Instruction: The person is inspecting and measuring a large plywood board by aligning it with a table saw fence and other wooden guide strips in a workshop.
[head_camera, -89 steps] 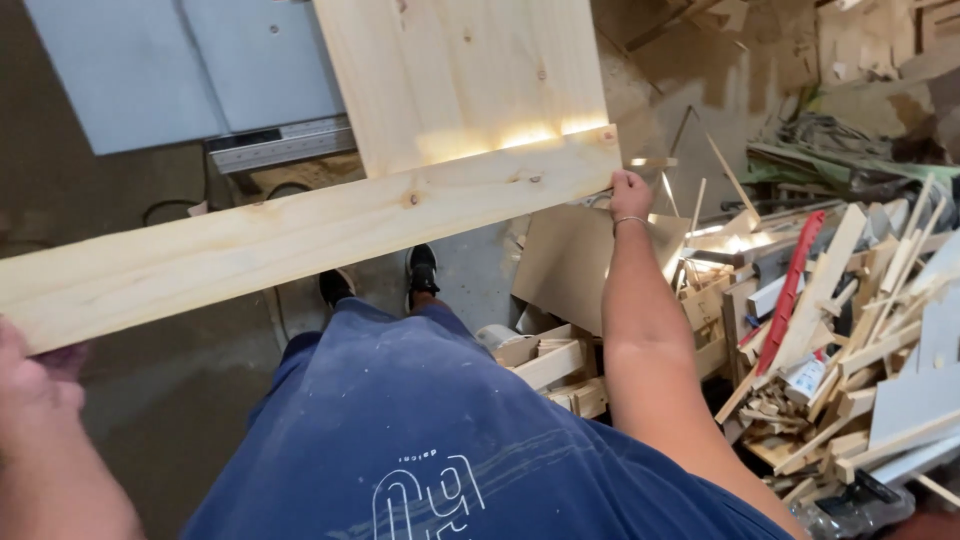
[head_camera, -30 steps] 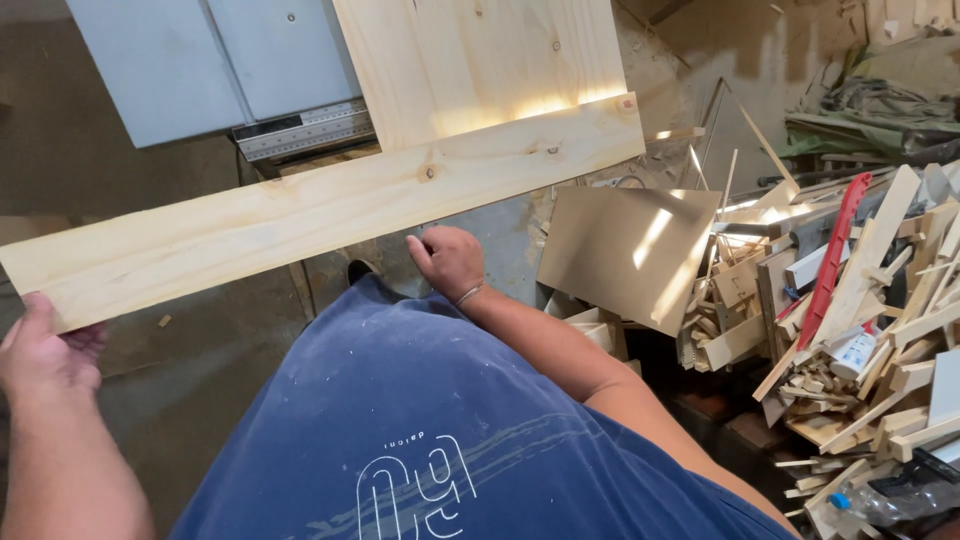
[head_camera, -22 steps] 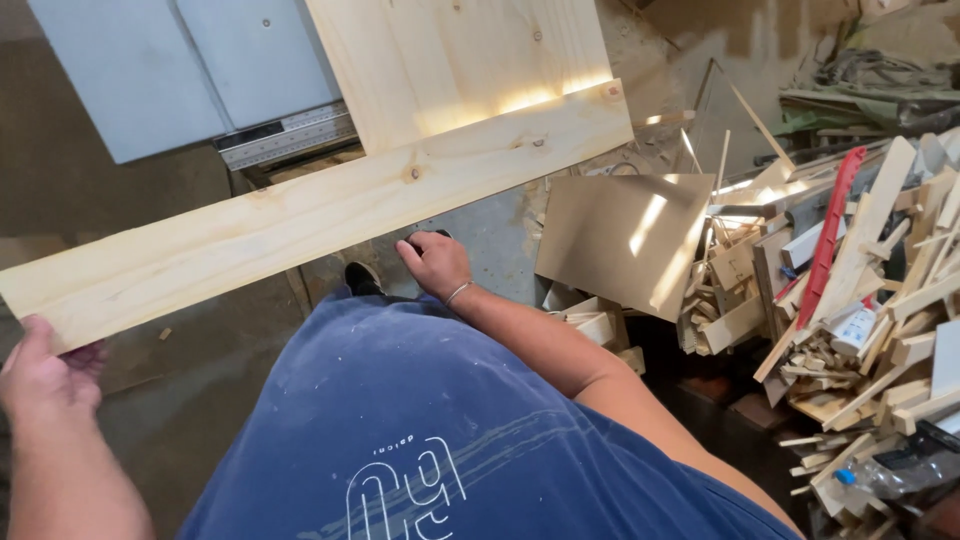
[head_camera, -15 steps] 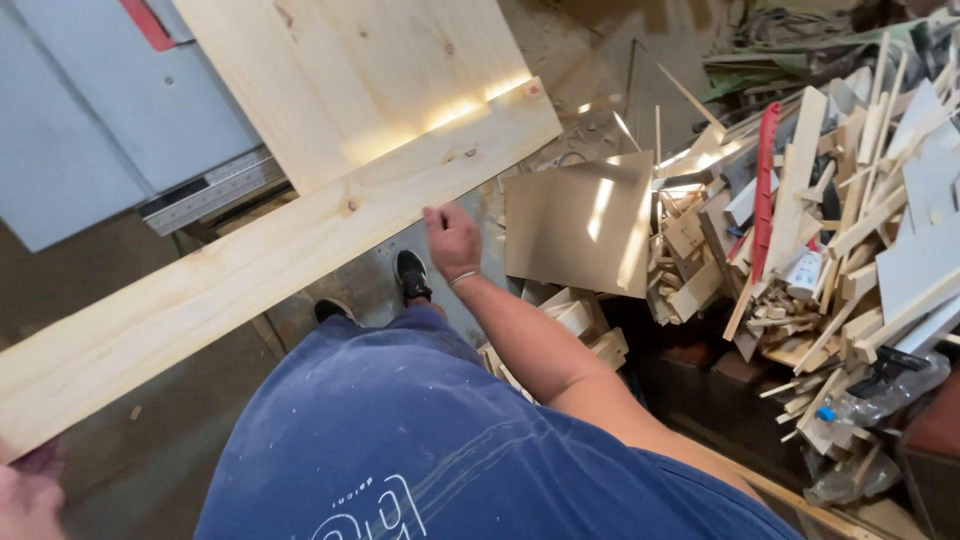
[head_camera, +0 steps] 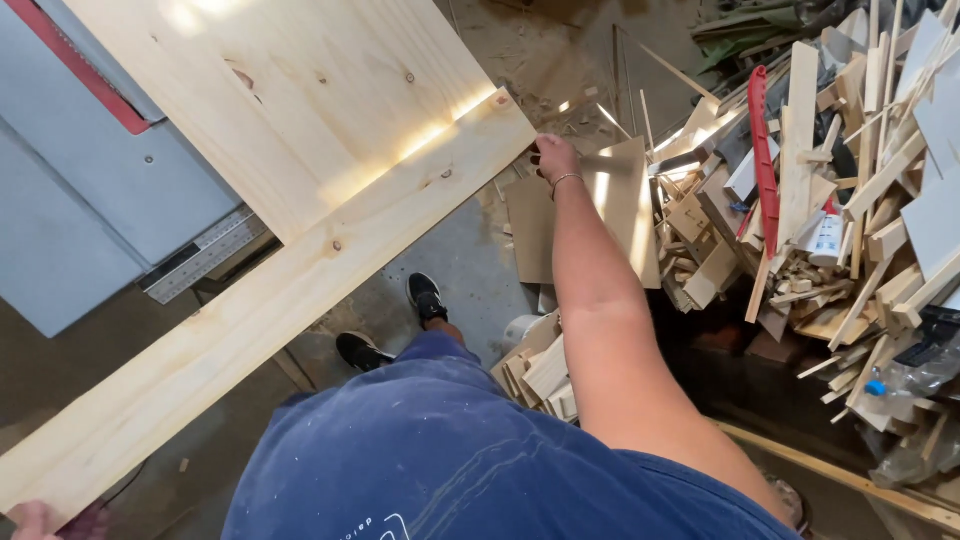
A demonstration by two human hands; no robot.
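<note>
The long board (head_camera: pixel 270 300) is held at both ends: right hand (head_camera: pixel 553 158) far, left hand (head_camera: pixel 40 520) near. The right hand has moved up from the middle.

- Grey saw table (head_camera: pixel 90 190) with a red stripe fills the upper left.
- Dusty concrete floor (head_camera: pixel 470 270) at centre.
- Heap of wood offcuts (head_camera: pixel 830 200) at right, sunlit.

From my feed the scene is evenly lit and mostly sharp. A streak of hard sunlight crosses the pine board (head_camera: pixel 300 260) and the plywood sheet (head_camera: pixel 625 200) — both glare there. The gap under the scrap pile (head_camera: pixel 820 180) sits in deep shadow — edges bow slightly, wide-angle.
</note>
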